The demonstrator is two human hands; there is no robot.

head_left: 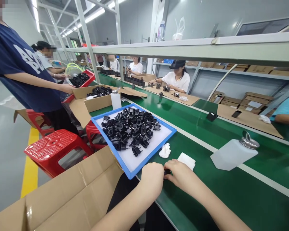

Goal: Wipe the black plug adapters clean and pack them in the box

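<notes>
At the near edge of the green bench, my right hand (179,171) is closed, its fingers pinching a small black plug adapter (167,172) that is mostly covered. My left hand (153,176) is curled in a fist right beside it; whatever its fingers grip is hidden. Just beyond the hands lie a crumpled white tissue (165,150) and a folded white cloth (186,161). To the left, a blue-rimmed tray (153,159) bears a heap of black plug adapters (130,126), some showing metal pins.
A white bottle with a metal top (234,154) stands to the right, another bottle (116,100) behind the tray. An open carton (98,104) holds more black parts. At left are a red stool (57,149) and a standing person (26,70). Co-workers sit across the green belt (195,120).
</notes>
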